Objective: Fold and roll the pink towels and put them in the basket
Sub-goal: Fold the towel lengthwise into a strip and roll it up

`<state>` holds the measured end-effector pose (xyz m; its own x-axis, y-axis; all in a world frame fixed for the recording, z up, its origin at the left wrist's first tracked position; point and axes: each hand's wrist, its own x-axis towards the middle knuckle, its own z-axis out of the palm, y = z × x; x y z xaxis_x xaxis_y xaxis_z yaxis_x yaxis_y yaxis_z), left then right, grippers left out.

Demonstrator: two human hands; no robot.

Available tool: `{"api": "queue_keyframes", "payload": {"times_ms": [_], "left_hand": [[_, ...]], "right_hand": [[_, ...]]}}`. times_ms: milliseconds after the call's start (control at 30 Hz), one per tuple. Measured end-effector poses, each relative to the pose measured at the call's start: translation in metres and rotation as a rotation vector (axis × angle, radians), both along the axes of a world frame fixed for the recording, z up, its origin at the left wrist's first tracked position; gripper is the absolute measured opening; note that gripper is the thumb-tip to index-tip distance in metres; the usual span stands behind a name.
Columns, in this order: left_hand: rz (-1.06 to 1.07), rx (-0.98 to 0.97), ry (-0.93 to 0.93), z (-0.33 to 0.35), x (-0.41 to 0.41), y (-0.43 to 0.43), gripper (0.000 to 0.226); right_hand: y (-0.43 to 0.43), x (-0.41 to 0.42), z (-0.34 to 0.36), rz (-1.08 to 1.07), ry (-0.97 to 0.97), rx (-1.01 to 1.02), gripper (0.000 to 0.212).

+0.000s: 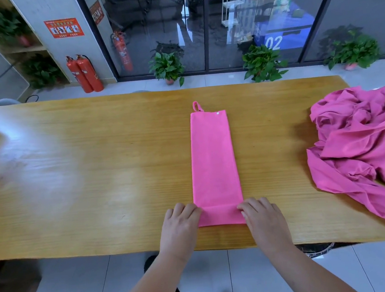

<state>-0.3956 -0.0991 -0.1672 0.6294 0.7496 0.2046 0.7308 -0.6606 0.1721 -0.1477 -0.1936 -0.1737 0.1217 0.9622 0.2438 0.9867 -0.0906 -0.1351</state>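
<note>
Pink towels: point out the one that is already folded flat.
The long narrow towel in the middle; left hand and right hand hold its near end. The rest lie in a crumpled heap at the right.

Hands (pixel 179 225) (pixel 265 218) x2, towel (pixel 213 158) x1, pile (pixel 356 137) x1

narrow folded pink towel (pixel 213 162) lies flat, near end turned over; crumpled pink towels (pixel 357 142) heaped right.

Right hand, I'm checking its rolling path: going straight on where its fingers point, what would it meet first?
The folded pink towel: fingers of the right hand grip its turned-over near end, pointing forward and slightly inward.
</note>
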Motion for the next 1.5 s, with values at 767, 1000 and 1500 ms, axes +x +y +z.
{"api": "queue_keyframes", "payload": {"times_ms": [767, 1000, 1500], "left_hand": [[0.091, -0.439, -0.025, 0.006, -0.019, 0.006, 0.048], [0.114, -0.475, 0.009, 0.014, -0.009, 0.025, 0.046], [0.064, -0.119, -0.006, -0.002, -0.006, 0.015, 0.056]], "right_hand": [[-0.013, 0.006, 0.018, -0.094, 0.571, -0.370, 0.038], [0.001, 0.010, 0.012, -0.088, 0.453, -0.298, 0.039], [0.007, 0.002, 0.002, -0.045, 0.054, -0.094, 0.034]]}}
